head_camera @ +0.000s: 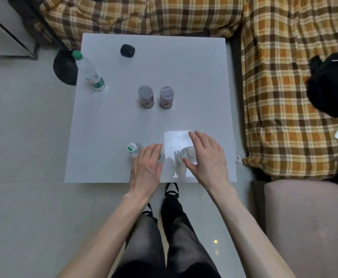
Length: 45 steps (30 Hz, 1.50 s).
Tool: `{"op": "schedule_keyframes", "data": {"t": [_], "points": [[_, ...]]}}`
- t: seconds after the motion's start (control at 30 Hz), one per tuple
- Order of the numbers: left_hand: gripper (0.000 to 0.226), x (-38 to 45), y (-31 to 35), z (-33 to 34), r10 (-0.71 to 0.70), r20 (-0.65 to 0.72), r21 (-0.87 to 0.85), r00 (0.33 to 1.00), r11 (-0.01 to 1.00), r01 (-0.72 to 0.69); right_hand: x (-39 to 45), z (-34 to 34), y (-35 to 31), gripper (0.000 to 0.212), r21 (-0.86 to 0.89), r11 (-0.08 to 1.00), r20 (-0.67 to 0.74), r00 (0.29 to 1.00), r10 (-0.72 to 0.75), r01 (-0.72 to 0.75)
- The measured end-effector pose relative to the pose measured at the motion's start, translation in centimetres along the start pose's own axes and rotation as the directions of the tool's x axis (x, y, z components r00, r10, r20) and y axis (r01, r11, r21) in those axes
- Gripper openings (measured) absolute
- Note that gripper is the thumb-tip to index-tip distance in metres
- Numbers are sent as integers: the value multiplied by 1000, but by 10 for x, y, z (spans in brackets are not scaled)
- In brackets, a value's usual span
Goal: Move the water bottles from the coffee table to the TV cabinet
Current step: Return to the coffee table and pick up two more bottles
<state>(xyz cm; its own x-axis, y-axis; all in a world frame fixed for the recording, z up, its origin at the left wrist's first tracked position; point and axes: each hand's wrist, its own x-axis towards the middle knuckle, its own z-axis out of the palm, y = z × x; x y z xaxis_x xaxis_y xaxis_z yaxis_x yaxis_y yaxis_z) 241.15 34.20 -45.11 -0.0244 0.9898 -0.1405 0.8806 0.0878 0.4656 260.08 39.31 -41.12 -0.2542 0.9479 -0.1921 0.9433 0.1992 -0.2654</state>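
Both hands spread wide, gripping nothing. Left hand (147, 164) covers a green-capped bottle (133, 149); right hand (206, 155) hovers over a clear bottle (188, 154) under its thumb. Risk (judged): a hasty two-handed reach could topple either upright bottle off the coffee table (184, 67) edge nearest the wrists.

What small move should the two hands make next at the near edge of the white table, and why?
Probably each hand should close its fingers round the bottle beneath it. The left hand hovers open over a clear plastic bottle with a green cap, and the right hand lies open beside a clear plastic bottle with a clear cap. Neither bottle seems gripped yet.
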Motion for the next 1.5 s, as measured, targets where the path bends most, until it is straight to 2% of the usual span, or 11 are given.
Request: {"op": "schedule_keyframes", "data": {"t": [0.23, 0.3, 0.4, 0.57, 0.8, 1.0, 1.2, 1.37, 1.5], "points": [[38, 18, -12, 18, -125, 133, -22, 983, 991, 129, 31, 29, 1, 41, -105, 992, 236, 967, 92, -69], [32, 22, -13, 18, -146, 134, -36, 980, 988, 152, 33, 32, 1, 31, -110, 989, 252, 960, 123, -98], [27, 27, -13, 15, -168, 146, -47, 975, 983, 176, 34, 34, 4, 28, -91, 987, 276, 949, 150, -130], [23, 29, -10, 9, -176, 167, -64, 970, 980, 188, 33, 34, 8, 25, 14, 993, 279, 954, 111, -120], [20, 16, -6, -10, -159, 143, -33, 977, 986, 166, 26, 15, 8, 19, 39, 996, 299, 952, 59, -75], [22, -8, 9, -58, -209, 98, -36, 973, 976, 214, 8, -37, -12, 18, 102, 994, 242, 967, -73, 49], [27, -52, 16, -138, -279, -50, -118, 959, 955, 272, -6, -99, -69, 18, 149, 947, 138, 943, -304, 283], [29, -107, 4, -204, -366, -196, -232, 910, 919, 320, -17, -144, -135, 18, 211, 866, 64, 878, -474, 453], [24, -163, -15, -249, -443, -331, -314, 833, 884, 346, -39, -162, -199, 20, 216, 749, -32, 771, -636, 627]]}}
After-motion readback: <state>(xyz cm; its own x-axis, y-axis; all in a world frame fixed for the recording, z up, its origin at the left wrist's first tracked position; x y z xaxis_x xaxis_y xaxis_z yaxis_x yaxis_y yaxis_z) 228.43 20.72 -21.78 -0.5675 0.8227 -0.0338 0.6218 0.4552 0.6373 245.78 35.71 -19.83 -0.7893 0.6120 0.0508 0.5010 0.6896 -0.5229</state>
